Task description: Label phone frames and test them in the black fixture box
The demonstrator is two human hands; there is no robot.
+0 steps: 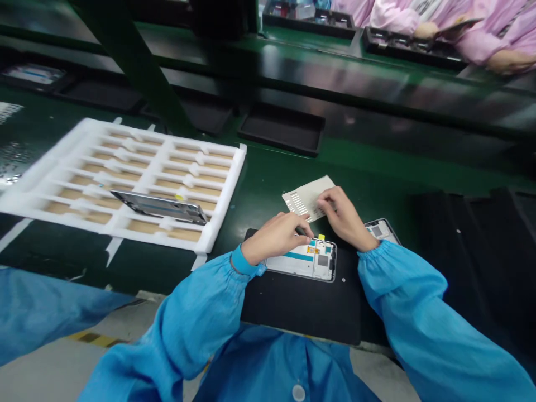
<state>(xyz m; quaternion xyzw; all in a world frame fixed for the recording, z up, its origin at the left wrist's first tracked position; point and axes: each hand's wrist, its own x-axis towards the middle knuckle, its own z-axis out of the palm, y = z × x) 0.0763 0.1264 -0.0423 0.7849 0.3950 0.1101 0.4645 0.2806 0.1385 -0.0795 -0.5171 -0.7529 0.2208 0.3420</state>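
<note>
A phone frame [307,261] lies on a black mat [301,307] in front of me, with a second frame [382,230] just right of my right wrist. My left hand [276,237] rests on the near frame's upper edge, fingers curled, holding a thin dark tool that points toward a beige sticker sheet [307,196]. My right hand [344,216] lies on that sheet, its fingers pinched at the sheet's near edge. What the fingers pinch is too small to name.
A white foam tray [125,178] with many slots sits to the left, with another phone frame [161,205] lying across it. A black tray [281,129] stands behind on the green bench. Other workers in pink sleeves [481,28] are at the far side. Dark mats lie at right.
</note>
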